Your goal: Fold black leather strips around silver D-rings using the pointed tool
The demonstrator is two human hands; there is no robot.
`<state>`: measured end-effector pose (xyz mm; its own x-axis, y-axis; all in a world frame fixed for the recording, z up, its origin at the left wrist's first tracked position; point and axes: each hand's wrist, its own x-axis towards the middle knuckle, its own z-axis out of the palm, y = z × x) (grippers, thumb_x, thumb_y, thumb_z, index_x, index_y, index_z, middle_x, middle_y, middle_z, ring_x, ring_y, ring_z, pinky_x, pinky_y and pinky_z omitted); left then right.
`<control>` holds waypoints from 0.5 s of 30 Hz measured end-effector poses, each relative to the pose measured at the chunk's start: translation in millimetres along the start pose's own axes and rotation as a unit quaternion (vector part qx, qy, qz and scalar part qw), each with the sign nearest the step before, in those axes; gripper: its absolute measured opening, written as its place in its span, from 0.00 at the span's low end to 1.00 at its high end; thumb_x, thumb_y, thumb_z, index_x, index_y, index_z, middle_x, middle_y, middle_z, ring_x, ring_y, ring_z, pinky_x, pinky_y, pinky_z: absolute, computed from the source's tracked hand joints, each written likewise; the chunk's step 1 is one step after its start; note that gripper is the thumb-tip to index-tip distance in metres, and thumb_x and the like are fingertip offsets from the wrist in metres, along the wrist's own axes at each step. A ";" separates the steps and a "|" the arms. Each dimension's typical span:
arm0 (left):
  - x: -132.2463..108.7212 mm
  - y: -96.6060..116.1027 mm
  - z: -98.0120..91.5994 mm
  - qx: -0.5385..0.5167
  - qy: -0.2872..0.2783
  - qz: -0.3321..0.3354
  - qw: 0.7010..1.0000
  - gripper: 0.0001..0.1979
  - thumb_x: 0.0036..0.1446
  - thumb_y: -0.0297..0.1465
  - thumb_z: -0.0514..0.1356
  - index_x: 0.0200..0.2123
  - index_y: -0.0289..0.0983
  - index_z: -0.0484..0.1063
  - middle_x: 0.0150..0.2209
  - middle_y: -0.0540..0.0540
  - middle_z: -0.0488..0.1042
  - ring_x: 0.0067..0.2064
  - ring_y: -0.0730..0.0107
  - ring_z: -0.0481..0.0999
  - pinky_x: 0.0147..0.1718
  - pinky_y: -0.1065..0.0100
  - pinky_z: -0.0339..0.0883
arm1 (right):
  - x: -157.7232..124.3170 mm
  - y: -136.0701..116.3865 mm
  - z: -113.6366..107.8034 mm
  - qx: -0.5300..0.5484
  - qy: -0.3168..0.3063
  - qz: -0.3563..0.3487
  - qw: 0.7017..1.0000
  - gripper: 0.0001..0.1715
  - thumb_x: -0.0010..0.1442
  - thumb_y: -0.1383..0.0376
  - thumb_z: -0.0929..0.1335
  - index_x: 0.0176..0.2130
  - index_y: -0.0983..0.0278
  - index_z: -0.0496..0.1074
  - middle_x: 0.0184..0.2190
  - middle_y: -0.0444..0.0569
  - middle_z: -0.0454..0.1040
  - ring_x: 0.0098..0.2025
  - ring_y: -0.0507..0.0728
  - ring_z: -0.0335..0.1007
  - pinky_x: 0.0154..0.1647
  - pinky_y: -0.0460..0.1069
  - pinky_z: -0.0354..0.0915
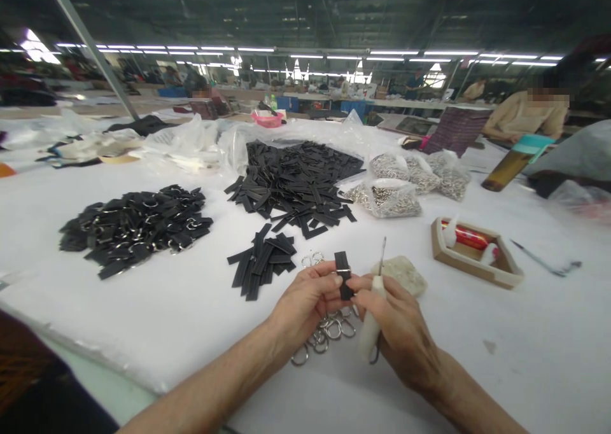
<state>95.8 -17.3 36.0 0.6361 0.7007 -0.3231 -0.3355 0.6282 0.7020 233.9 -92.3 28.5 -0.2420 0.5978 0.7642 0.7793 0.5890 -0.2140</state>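
Observation:
Between the thumb and fingers of my left hand (310,294) is a short black strap (342,275), with a thin metal ring bar showing across its upper part. My right hand (398,316) grips a white-handled awl (371,326), its metal shaft pointing up, while its fingertips touch the strap's right side. Below the hands lie several loose metal D-rings (334,327), partly hidden by the hands. A small pile of black strips (262,259) is just left of my left hand. Behind my right hand sits a pale flat lump (405,275).
Farther back is a large heap of black strips (300,179); at left, a pile of ringed straps (138,224). Bags of metal rings (386,195), a cardboard tray (477,272) with a red tube, and a bottle (518,160) stand right. A person (525,116) sits beyond.

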 end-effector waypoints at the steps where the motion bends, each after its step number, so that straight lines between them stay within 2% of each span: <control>1: 0.1 0.3 -0.3 -0.005 0.004 0.002 1.000 0.09 0.47 0.18 0.60 0.34 0.30 0.71 0.30 0.42 0.77 0.29 0.68 0.77 0.32 0.68 0.72 | 0.8 0.6 -2.2 0.003 -0.002 -0.002 1.000 0.12 0.56 0.76 0.62 0.39 0.63 0.64 0.38 0.55 0.73 0.40 0.58 0.67 0.36 0.52 0.67; 5: 0.5 1.9 -1.3 -0.001 0.004 -0.005 1.000 0.08 0.50 0.18 0.57 0.35 0.30 0.71 0.31 0.41 0.77 0.30 0.69 0.77 0.34 0.67 0.72 | 2.5 4.0 -6.3 -0.001 -0.017 -0.012 1.000 0.14 0.54 0.77 0.62 0.41 0.64 0.63 0.41 0.55 0.72 0.43 0.59 0.66 0.40 0.55 0.66; 10: 0.0 -1.4 1.8 -0.008 0.007 -0.019 1.000 0.07 0.49 0.16 0.57 0.29 0.31 0.70 0.25 0.46 0.76 0.23 0.74 0.74 0.28 0.72 0.70 | -2.1 4.1 0.9 -0.027 -0.033 -0.020 0.999 0.11 0.57 0.76 0.61 0.38 0.63 0.64 0.38 0.52 0.72 0.42 0.57 0.65 0.39 0.52 0.65; 13: -0.6 -4.7 3.5 0.006 -0.007 -0.025 1.000 0.06 0.48 0.16 0.57 0.29 0.31 0.70 0.24 0.46 0.75 0.23 0.74 0.74 0.28 0.73 0.69 | -4.6 2.9 2.5 -0.020 -0.026 -0.006 0.999 0.10 0.59 0.75 0.60 0.39 0.63 0.65 0.34 0.50 0.72 0.38 0.56 0.66 0.36 0.50 0.66; 15: -0.8 -5.5 3.9 0.007 0.002 -0.023 1.000 0.07 0.48 0.17 0.58 0.30 0.31 0.70 0.25 0.45 0.76 0.25 0.72 0.75 0.28 0.73 0.69 | -4.3 2.2 1.2 -0.013 -0.027 -0.015 0.999 0.10 0.58 0.75 0.61 0.39 0.64 0.64 0.36 0.51 0.72 0.39 0.56 0.65 0.36 0.51 0.66</control>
<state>99.8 -22.6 34.9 0.6485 0.6723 -0.3572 -0.2964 0.6551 0.6950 236.0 -92.9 24.0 -0.2966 0.6087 0.7358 0.7856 0.5936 -0.1744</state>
